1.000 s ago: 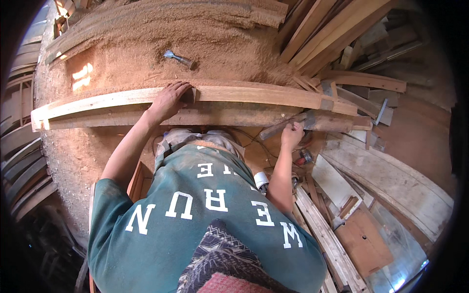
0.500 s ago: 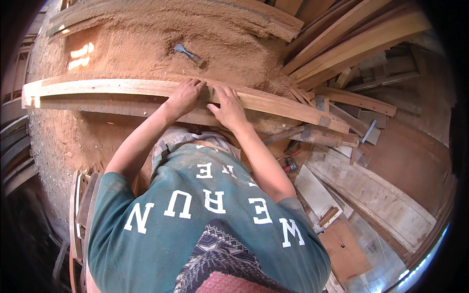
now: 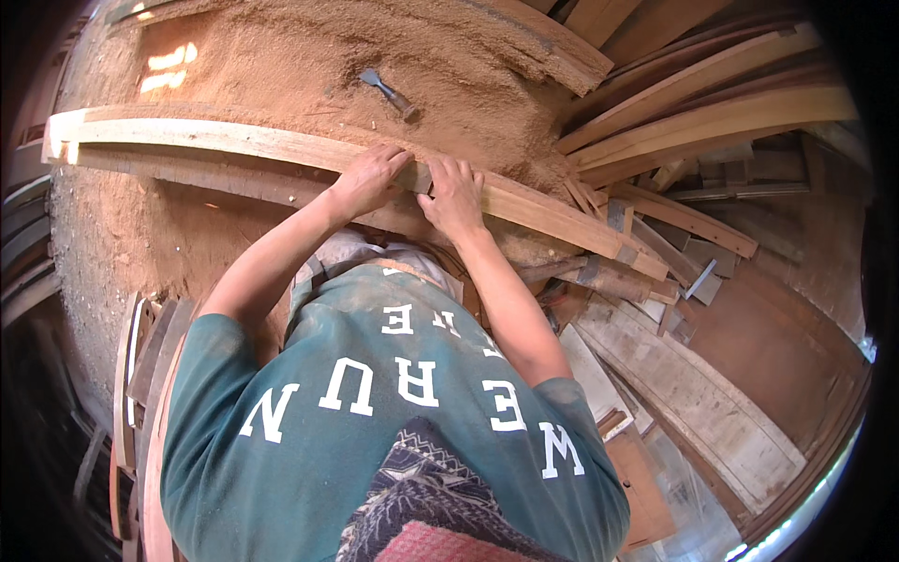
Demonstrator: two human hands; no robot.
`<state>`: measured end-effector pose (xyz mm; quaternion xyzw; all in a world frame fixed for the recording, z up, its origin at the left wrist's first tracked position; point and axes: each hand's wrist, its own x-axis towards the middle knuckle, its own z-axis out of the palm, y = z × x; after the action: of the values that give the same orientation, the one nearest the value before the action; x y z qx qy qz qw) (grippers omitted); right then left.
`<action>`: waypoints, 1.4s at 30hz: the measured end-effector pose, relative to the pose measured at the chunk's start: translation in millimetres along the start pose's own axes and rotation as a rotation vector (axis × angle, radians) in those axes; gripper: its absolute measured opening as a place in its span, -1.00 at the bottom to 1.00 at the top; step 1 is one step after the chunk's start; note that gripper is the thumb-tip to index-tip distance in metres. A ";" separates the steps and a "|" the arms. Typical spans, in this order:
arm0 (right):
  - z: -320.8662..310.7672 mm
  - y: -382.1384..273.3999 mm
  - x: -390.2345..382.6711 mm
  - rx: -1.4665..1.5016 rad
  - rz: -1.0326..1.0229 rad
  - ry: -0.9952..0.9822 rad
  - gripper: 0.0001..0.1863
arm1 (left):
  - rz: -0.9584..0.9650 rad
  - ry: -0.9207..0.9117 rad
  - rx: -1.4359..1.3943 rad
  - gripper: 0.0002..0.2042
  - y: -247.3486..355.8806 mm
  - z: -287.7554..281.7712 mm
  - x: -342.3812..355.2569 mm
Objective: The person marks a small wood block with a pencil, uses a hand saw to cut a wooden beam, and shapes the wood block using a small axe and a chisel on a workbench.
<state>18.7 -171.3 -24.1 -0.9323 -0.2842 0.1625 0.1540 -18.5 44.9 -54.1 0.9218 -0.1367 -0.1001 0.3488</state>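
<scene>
A long pale wooden beam (image 3: 225,137) crosses in front of me from the far left to the right, sloping toward me at its right end. My left hand (image 3: 372,178) lies over it near the middle, fingers curled across the top. Close beside it, my right hand (image 3: 456,197) bends its fingers over the same beam, thumb toward the left hand. Between both hands sits a small dark block (image 3: 415,178), gripped from either side; its exact kind is mostly hidden. A chisel (image 3: 389,94) with a wooden handle rests on the sawdust beyond the beam.
Sawdust (image 3: 281,56) covers the surface beyond the beam. Long planks (image 3: 712,131) are stacked at the far right. Offcuts and a pale board (image 3: 693,403) lie to my right. More upright boards (image 3: 140,375) stand at my left.
The view has turned slightly, so the beam slopes more steeply and the chisel appears farther right. Both hands stay together on the beam with the dark block between them.
</scene>
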 end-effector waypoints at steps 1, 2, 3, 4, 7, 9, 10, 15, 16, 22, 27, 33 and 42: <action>-1.9 0.6 2.0 -0.005 -0.011 0.005 -0.29 | 0.003 0.025 -0.008 -0.29 0.4 -1.8 0.1; -3.3 0.3 4.0 -0.010 -0.022 0.010 -0.30 | 0.006 0.051 -0.015 -0.25 0.7 -3.7 -0.7; -4.1 -1.2 3.8 -0.029 -0.028 0.017 -0.32 | 0.008 0.077 -0.022 -0.21 0.5 -6.2 -2.3; -4.5 -3.9 1.2 -0.046 -0.029 0.022 -0.33 | -0.024 0.101 -0.015 -0.17 -0.6 -9.4 -5.6; -9.0 -11.9 6.8 -0.091 -0.035 0.009 -0.36 | -0.082 0.143 -0.002 -0.10 -7.6 -19.1 -17.1; -10.1 -15.3 8.9 -0.100 -0.053 -0.014 -0.33 | -0.063 0.132 -0.001 -0.10 -15.3 -20.7 -21.0; -9.9 -15.0 11.1 -0.094 -0.069 -0.021 -0.30 | -0.026 0.137 0.021 -0.14 -16.8 -20.5 -20.6; -3.4 -5.2 18.5 -0.044 -0.144 -0.019 -0.31 | -0.051 0.136 0.050 -0.27 -15.1 -5.0 -18.3; -3.1 -4.7 18.8 -0.035 -0.159 -0.009 -0.35 | -0.065 0.146 0.047 -0.29 -15.1 -3.2 -17.8; -5.7 -3.7 21.0 0.020 -0.206 -0.004 -0.44 | -0.038 0.177 0.068 -0.35 -19.1 0.5 -16.8; -8.7 -6.3 21.4 -0.010 -0.198 -0.020 -0.46 | 0.000 0.176 0.046 -0.33 -22.5 -2.4 -15.9; -17.7 0.0 25.3 0.103 -0.055 -0.093 -0.36 | -0.324 0.399 -0.320 -0.47 18.9 -6.4 -56.3; -14.9 9.2 51.6 0.400 0.133 -0.270 -0.52 | -1.007 0.051 -1.503 -0.51 22.5 35.3 -22.6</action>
<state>69.4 -151.5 -25.4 -0.8698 -0.2022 0.3483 0.2851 -53.7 14.3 -63.0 0.4036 0.3922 -0.2832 0.7766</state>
